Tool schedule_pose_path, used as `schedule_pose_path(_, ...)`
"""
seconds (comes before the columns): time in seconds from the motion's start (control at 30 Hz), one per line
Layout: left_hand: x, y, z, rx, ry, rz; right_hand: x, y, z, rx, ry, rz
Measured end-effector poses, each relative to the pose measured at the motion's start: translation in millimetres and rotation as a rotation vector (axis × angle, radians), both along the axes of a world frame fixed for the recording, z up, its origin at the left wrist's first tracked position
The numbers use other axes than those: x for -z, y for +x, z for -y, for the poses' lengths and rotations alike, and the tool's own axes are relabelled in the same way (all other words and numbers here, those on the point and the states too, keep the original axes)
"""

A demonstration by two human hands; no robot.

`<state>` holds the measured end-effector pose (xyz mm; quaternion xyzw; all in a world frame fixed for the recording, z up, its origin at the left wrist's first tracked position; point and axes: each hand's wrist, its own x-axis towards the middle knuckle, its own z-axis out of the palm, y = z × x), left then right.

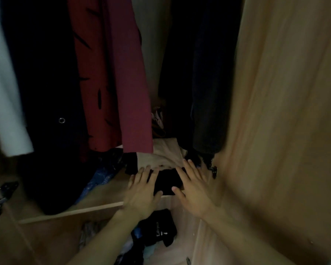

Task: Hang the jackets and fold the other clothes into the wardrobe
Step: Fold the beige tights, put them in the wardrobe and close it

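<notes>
A folded black garment (pixel 167 180) lies on the wardrobe shelf (pixel 103 190), in front of a folded beige one (pixel 166 153). My left hand (pixel 141 192) rests flat on its left side, fingers spread. My right hand (pixel 194 186) lies flat on its right side, fingers spread too. Neither hand grips the cloth. Above hang a maroon jacket (pixel 113 73) with black marks, a black coat (pixel 44 92), a white garment (pixel 2 88) and a dark jacket (pixel 208 83). The picture is dim and blurred.
The wardrobe's wooden side panel (pixel 285 111) stands close on the right. Blue patterned fabric (pixel 97 178) lies on the shelf's left part. Below the shelf, a black item with white print (pixel 159 228) sits among loose clothes. Door hinges (pixel 4 194) show at the left edge.
</notes>
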<state>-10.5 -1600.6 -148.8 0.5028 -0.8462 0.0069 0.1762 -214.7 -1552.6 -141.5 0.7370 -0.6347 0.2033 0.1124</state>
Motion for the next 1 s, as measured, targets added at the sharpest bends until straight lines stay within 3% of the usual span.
schedule_pose_path(0.33, -54.0, -6.7, -70.4, -0.013, -0.148, -0.016, -43.2, -2.7, -66.5, -0.045, -0.107, -0.012)
schedule_pose_path(0.77, -91.7, -90.7, -173.9, -0.028, -0.248, -0.049, -91.4, -77.3, -218.0, -0.196, -0.324, 0.188)
schedule_pose_path(0.9, -97.1, -102.4, -196.4, -0.058, -0.218, -0.002, -109.8, -97.4, -251.3, -0.250, -0.505, 0.246)
schedule_pose_path(1.0, -101.7, -106.2, -212.6, -0.070, -0.213, 0.008, -124.1, -116.8, -273.6, -0.175, -0.631, 0.228)
